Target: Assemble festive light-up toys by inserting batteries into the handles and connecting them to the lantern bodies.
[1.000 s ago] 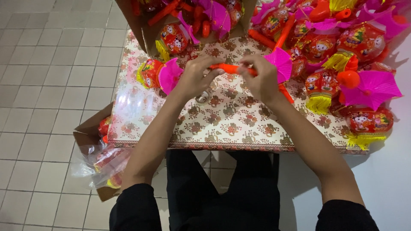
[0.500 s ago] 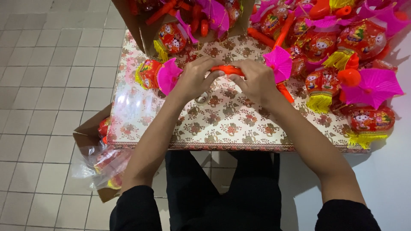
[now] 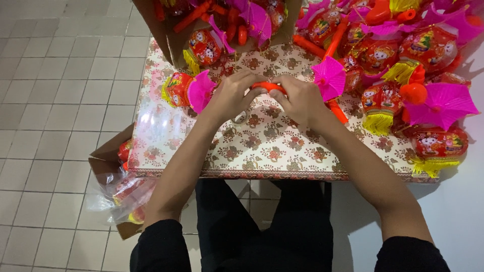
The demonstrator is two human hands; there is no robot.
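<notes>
Both my hands meet over the middle of a small table (image 3: pixel 262 151) covered in a floral patterned cloth. My left hand (image 3: pixel 233 95) and my right hand (image 3: pixel 298 98) each grip one end of an orange plastic rod (image 3: pixel 268 86) held between them. A red toy lantern with a yellow fringe and pink paper fan (image 3: pixel 187 89) lies just left of my left hand. Another pink fan (image 3: pixel 328 76) sits just right of my right hand.
A heap of red lanterns with pink fans and yellow fringes (image 3: pixel 418 75) fills the table's right side. An open cardboard box (image 3: pixel 222 25) of the same parts stands at the far edge. A second box with clear plastic bags (image 3: pixel 118 191) sits on the tiled floor at left.
My hands have stayed together on the orange rod, shifting only slightly; the fingers have closed in nearer each other around it.
</notes>
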